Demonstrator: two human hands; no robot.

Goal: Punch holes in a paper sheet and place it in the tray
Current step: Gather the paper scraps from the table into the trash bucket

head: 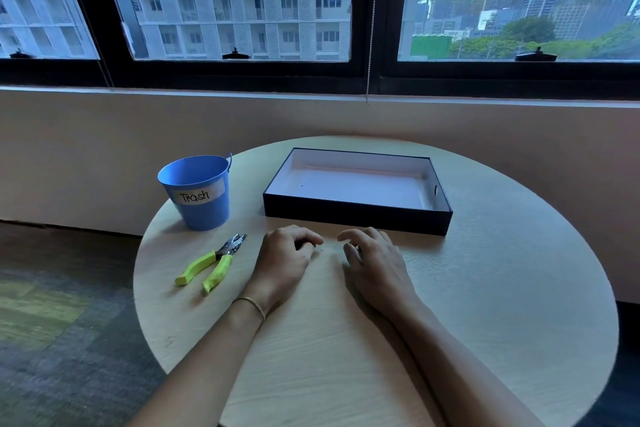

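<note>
A black tray [356, 215] with a white inside stands at the far middle of the round table. A white paper sheet [360, 185] seems to lie flat on its bottom, with a small dark dot near its left edge. The hole punch [214, 262], with yellow-green handles, lies on the table to the left. My left hand [284, 260] and my right hand [374, 263] rest on the tabletop just in front of the tray, fingers loosely curled, fingertips down. A tiny speck [321, 251] lies between them. I see nothing held in either hand.
A blue bucket [197, 191] labelled "Trash" stands at the table's far left, behind the punch. The light wooden table [485, 288] ends at a round edge, with carpet below on the left. A wall and a window run behind.
</note>
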